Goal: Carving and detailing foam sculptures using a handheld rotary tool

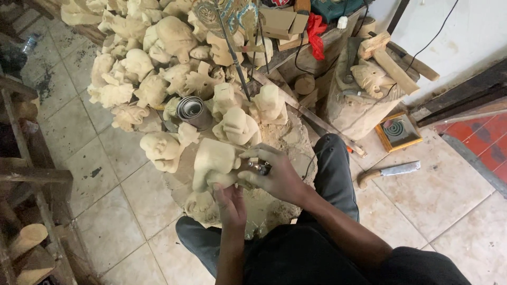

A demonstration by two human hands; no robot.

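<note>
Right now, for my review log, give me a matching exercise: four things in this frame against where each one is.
Things:
1. pale wood carving
2. cleaver
3. red cloth
4. roll of sheet metal

Places:
A. among the piled carvings
B. on the cluttered bench at the top
C. held between the left hand and right hand
D. on the floor tiles at right

Pairs: 1-C, 2-D, 3-B, 4-A

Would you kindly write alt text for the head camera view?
A seated person's left hand steadies a pale wooden carving while the right hand presses a small metal tool to it. Unfinished carvings lie heaped ahead, and a knife lies on the tiled floor.
</note>
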